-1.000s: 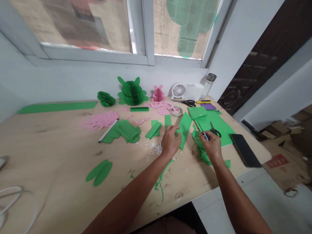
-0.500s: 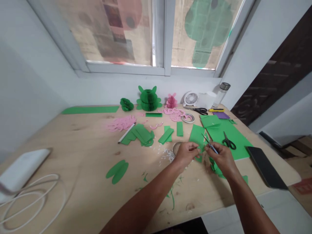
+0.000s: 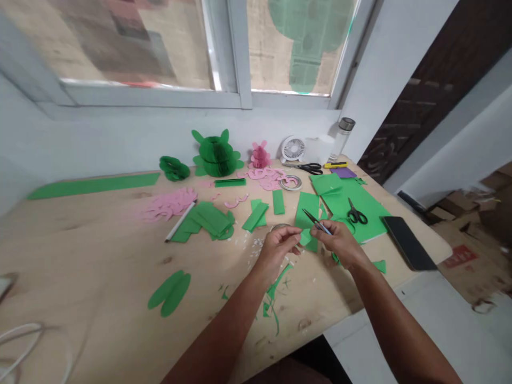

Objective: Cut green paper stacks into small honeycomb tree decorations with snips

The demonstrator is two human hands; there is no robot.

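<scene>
Slim tweezers [image 3: 317, 222], gripped in the right hand [image 3: 341, 244] above the wooden surface [image 3: 108, 256], point forward and leftward along their length; the left hand [image 3: 279, 247] pinches a small green paper piece [image 3: 306, 238], a rounded, pleated paper figure [image 3: 218, 157] beyond

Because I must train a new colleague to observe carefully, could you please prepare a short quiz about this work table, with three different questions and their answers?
1. Which colour is the paper sheet by the yellow cutter?
a) pink
b) purple
c) white
2. True or false: the right hand holds a slim pointed tool.
3. Fill in: the pink paper figure stands between the large green paper figure and the small white ____.

Key:
1. b, purple
2. True
3. fan
</scene>
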